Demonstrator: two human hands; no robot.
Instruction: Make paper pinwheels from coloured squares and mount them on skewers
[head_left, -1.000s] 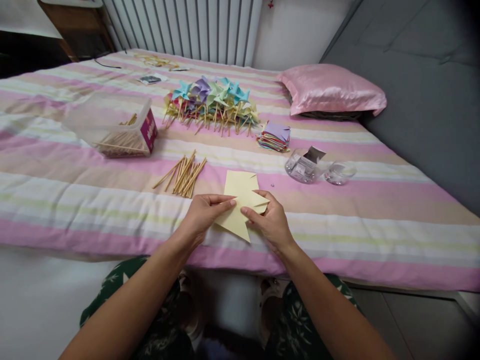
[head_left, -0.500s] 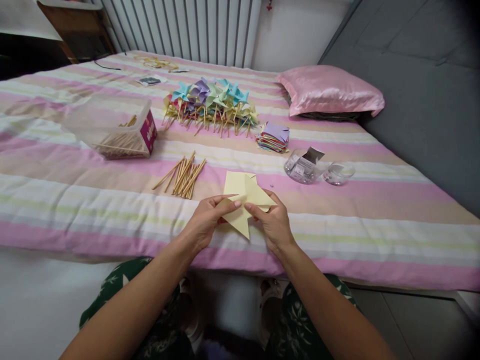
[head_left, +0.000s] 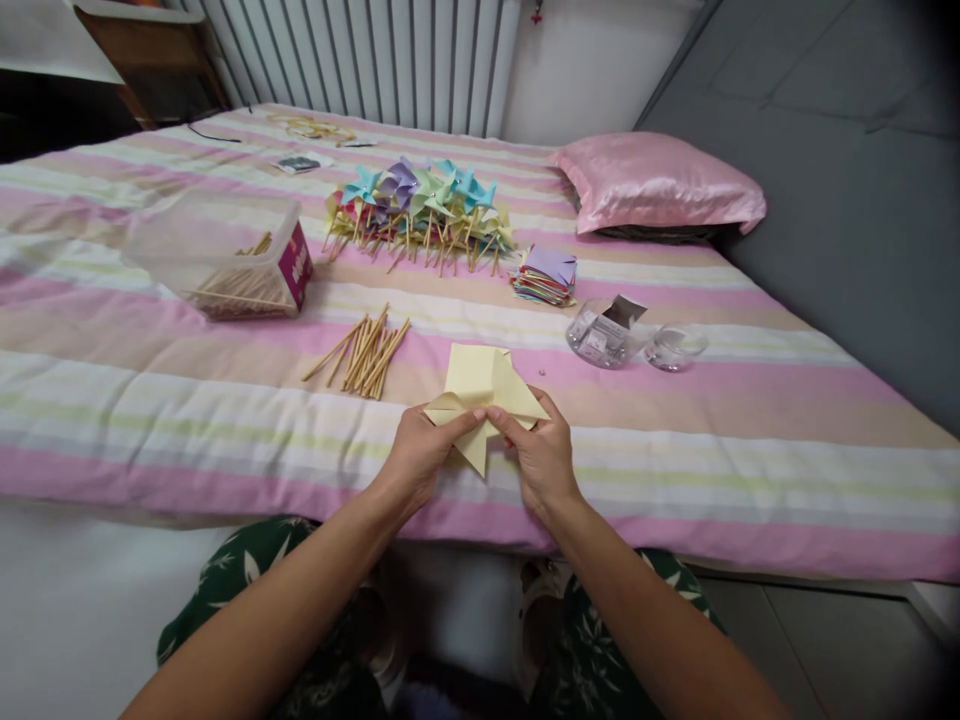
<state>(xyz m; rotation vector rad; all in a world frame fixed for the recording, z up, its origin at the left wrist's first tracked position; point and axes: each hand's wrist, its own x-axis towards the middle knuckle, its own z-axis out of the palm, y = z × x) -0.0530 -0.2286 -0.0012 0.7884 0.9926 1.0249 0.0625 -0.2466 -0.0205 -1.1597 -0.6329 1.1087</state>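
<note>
Head view: left hand [head_left: 420, 455] and right hand [head_left: 536, 455] both pinch the yellow paper square [head_left: 480, 385] above the bed's [head_left: 675, 470] near edge; thin, light and easily creased, it is judged best gripped at its folded corners.

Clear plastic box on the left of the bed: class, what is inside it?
Inside the clear plastic box lie thin wooden sticks, mostly along its bottom, a few leaning higher up. The red label on its end hides whatever lies behind it.
</note>
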